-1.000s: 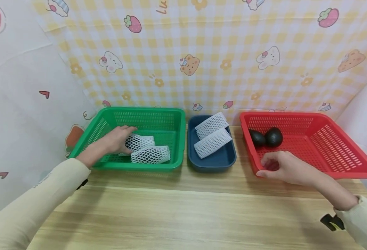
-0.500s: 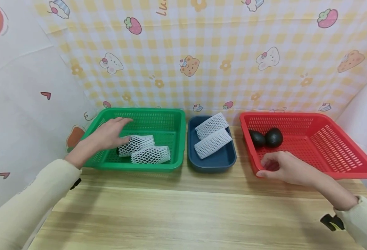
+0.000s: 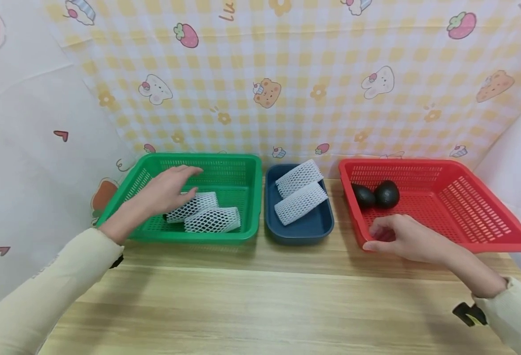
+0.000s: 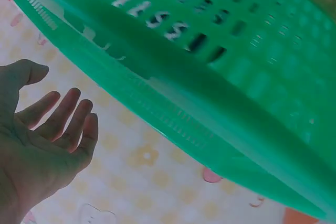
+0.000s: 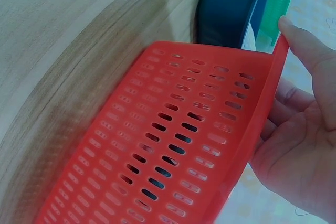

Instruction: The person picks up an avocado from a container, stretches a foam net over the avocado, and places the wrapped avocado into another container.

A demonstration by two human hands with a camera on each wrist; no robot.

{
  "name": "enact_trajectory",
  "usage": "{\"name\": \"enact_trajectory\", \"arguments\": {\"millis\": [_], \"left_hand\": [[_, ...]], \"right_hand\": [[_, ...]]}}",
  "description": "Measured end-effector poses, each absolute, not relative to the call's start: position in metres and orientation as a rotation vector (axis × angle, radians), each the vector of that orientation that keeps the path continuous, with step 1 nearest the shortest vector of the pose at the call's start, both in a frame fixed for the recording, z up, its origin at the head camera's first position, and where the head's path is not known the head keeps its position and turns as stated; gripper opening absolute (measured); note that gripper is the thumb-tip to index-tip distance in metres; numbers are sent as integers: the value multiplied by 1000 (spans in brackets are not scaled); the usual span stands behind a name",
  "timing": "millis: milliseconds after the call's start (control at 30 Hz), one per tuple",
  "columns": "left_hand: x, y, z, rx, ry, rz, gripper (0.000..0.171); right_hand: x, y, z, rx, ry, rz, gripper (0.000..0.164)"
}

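Observation:
My left hand hovers over the green basket, fingers spread and holding nothing; the left wrist view shows its loosely bent fingers beyond the rim. Below it lie two dark items in white foam net sleeves, one at the back and one in front. A dark end pokes out of the back one. My right hand grips the near left corner of the red basket, thumb on the rim and fingers curled over inside. Behind it in that basket sit two dark avocados, the left beside the right.
Between the baskets stands a navy blue tub with two flat white net sleeves, one at the back and one in front. All stand on a wooden table before a checkered cloth.
My left hand was over the back netted item with its fingers down around it. It has since lifted off and drifted slightly right. My right hand has stayed at the red basket's corner.

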State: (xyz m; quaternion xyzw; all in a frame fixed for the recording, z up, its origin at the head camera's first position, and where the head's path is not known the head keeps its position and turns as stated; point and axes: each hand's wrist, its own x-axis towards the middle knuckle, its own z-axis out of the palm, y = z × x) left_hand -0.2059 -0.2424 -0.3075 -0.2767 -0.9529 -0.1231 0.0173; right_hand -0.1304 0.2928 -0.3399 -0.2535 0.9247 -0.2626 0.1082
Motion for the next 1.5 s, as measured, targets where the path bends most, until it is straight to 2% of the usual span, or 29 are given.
{"name": "enact_trajectory", "arguments": {"millis": [533, 833, 1033, 1267, 1500], "left_hand": [[-192, -159, -313, -1110, -2852, -384, 41], [-183, -109, -325, -1322, -2827, -309, 34], [-180, -81, -329, -1402, -2848, -197, 35], [-178, -61, -342, -1485, -2927, -138, 36], [-172, -51, -356, -1508, -2987, -66, 22]], "right_hand": [[-129, 291, -337, -745, 2696, -759, 28], [-129, 291, -337, -744, 2704, -745, 22], [-130, 291, -337, -736, 2703, -744, 19], [-131, 291, -336, -734, 2701, -737, 21], [-131, 293, -336, -758, 2699, -736, 22]]}}
